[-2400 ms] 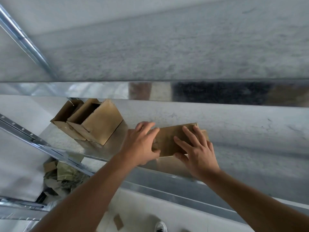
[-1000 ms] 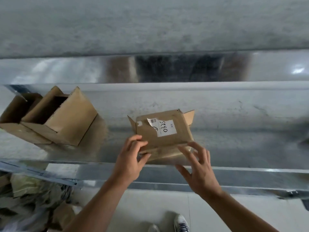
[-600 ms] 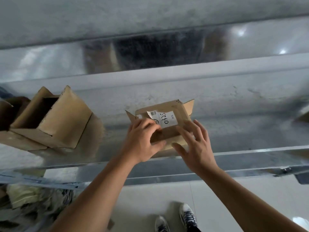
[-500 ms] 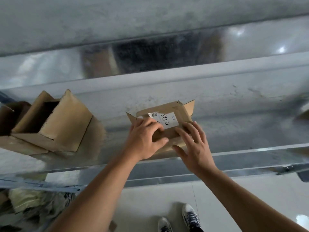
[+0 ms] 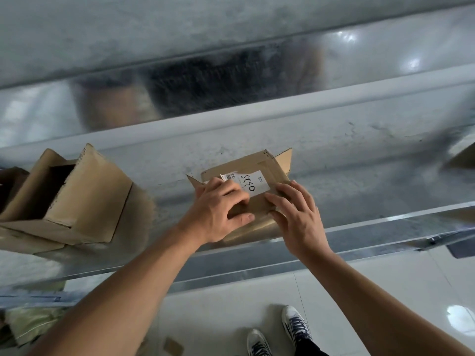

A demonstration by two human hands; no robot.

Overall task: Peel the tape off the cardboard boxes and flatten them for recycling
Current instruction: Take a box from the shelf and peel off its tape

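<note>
A small cardboard box point(image 5: 259, 165) with a white handwritten label point(image 5: 250, 185) sits on the shiny metal shelf point(image 5: 359, 201), its end flaps sticking out. My left hand point(image 5: 221, 209) lies over the box's near left part, fingers curled at the label's left edge and thumb against the front face. My right hand point(image 5: 295, 214) rests on the box's near right corner with fingers spread and fairly straight. Whether the left fingers pinch tape or the label is hidden.
A larger open cardboard box point(image 5: 84, 196) lies on its side at the shelf's left, with another box point(image 5: 10, 186) behind it. The shelf's front rail point(image 5: 359, 242) runs below my hands. Crumpled packing scraps point(image 5: 28, 322) lie on the white floor, near my shoes point(image 5: 295, 327).
The box now shows its labelled face. Both hands drew back about a second ago, then returned onto its near side. Over the last half second they have barely moved.
</note>
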